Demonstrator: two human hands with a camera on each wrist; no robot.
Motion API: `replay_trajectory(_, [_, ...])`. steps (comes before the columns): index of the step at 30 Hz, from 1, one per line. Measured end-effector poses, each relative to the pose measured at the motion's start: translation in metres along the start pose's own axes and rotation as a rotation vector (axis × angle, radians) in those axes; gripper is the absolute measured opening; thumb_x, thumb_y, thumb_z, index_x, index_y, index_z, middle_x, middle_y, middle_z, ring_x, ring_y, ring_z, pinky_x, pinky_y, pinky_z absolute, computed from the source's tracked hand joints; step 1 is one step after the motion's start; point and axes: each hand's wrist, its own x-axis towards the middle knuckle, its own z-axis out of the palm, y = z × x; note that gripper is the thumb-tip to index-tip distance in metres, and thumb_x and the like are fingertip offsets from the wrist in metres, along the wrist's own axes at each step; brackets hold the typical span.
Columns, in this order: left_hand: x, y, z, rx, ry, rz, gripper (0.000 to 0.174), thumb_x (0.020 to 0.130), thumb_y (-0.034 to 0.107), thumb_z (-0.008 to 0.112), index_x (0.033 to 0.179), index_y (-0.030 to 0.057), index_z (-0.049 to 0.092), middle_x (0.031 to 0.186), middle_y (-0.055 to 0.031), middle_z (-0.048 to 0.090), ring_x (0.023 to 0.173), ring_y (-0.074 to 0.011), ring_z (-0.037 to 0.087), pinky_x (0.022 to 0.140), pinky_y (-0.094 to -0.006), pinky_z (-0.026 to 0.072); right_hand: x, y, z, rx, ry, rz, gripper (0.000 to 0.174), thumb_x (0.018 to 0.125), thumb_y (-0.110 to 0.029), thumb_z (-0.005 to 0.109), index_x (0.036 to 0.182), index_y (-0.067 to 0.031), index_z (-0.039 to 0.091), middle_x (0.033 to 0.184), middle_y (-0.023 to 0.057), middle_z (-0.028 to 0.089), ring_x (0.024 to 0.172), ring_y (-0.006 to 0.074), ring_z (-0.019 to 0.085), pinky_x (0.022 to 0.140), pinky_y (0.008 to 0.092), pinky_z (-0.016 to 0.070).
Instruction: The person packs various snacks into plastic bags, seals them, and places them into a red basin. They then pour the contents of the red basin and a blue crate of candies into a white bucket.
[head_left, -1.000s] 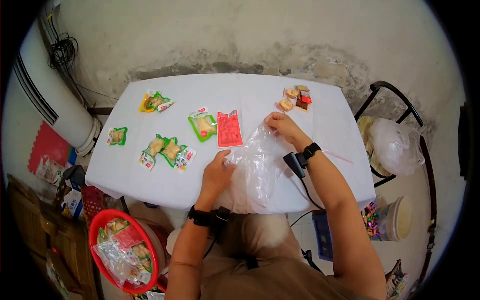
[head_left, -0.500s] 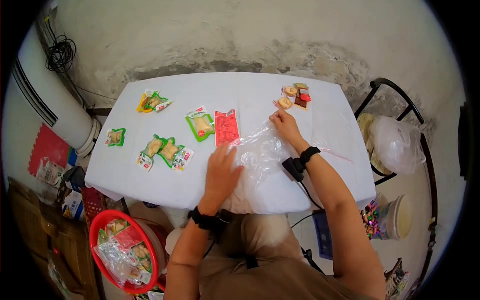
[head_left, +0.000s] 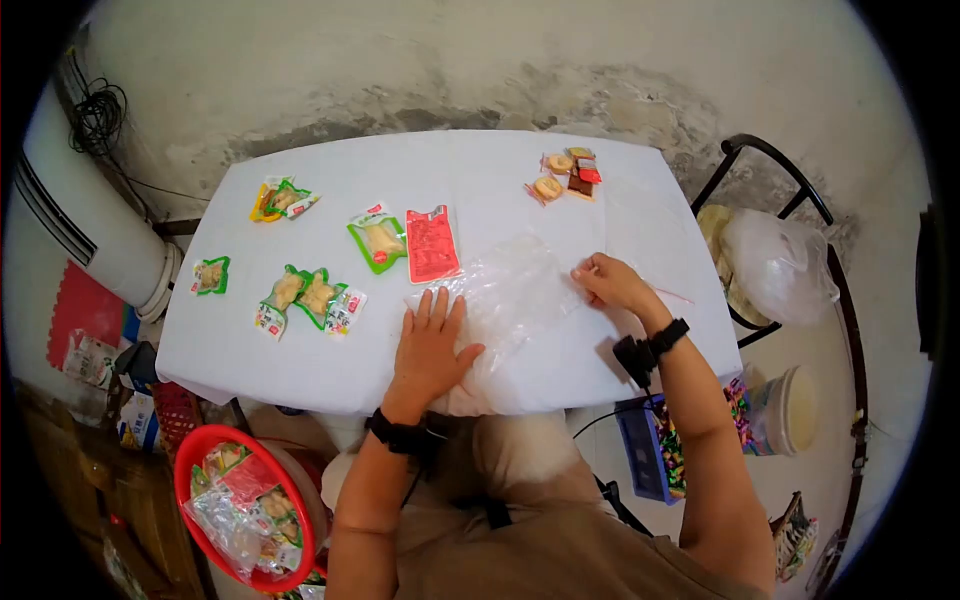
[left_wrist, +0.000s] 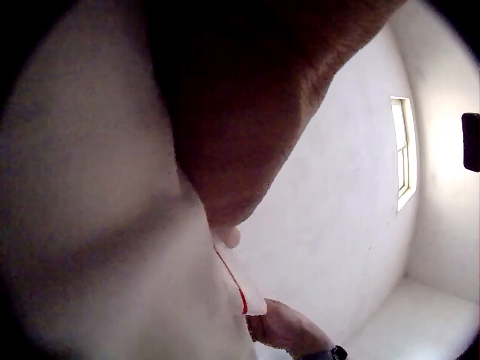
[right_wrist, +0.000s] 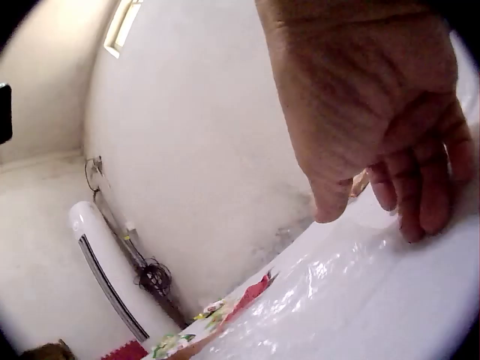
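Observation:
A clear plastic bag (head_left: 515,290) lies spread on the white tablecloth (head_left: 560,375). On its left edge, my left hand (head_left: 430,345) rests flat, palm down, fingers straight and the thumb spread out. My right hand (head_left: 620,290) is at the bag's right edge; in the right wrist view the fingers of this hand (right_wrist: 382,127) bend loosely downward, with the thumb apart from them and the fingertips low at the plastic (right_wrist: 322,277). Just beyond the left fingertips are a red packet (head_left: 432,245) and a green-edged snack pack (head_left: 380,240).
More green snack packs (head_left: 315,297) lie at the left of the table, and small biscuits (head_left: 548,188) at the back right. A red bucket of packets (head_left: 183,470) stands at the lower left. A black-framed chair (head_left: 805,190) holding plastic bags (head_left: 780,265) is at the right.
The bag, held raised between both hands before, now lies flatter. My left hand has turned palm down and spread its fingers. My right hand has moved right and nearer me. The head view has shifted slightly.

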Motion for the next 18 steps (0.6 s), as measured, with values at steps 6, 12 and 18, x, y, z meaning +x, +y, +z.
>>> replay_trajectory(6, [-0.002,0.001,-0.001,-0.023,0.034,0.012,0.069,0.080,0.049,0.048,0.132,0.0062,0.032,0.139,-0.0176,0.025,0.130,-0.0322,0.017,0.103,-0.0485,0.0170,-0.029,0.007,0.019,0.358,-0.013,-0.035,0.022,0.080,-0.011,0.055,0.096,0.0008,0.047,0.056,0.0026,0.051,0.046,0.0099,0.049,0.042,0.0233,0.0377])
replay_trajectory(12, [-0.002,-0.001,-0.001,-0.053,0.081,0.035,0.072,0.078,0.051,0.051,0.131,0.0055,0.034,0.137,-0.0189,0.027,0.129,-0.0337,0.019,0.102,-0.0497,0.0174,-0.018,0.023,0.014,0.621,0.127,-0.100,0.014,0.079,-0.005,0.048,0.092,0.0000,0.048,0.057,0.0015,0.050,0.045,0.0096,0.046,0.040,0.0237,0.0347])
replay_trajectory(18, [-0.001,0.000,-0.002,-0.032,0.091,0.051,0.075,0.076,0.050,0.054,0.130,0.0038,0.033,0.135,-0.0212,0.028,0.128,-0.0356,0.022,0.101,-0.0504,0.0195,-0.019,0.009,0.023,0.478,0.206,-0.060,0.014,0.080,-0.009,0.052,0.090,0.0000,0.049,0.058,0.0013,0.050,0.050,0.0100,0.050,0.045,0.0239,0.0382])
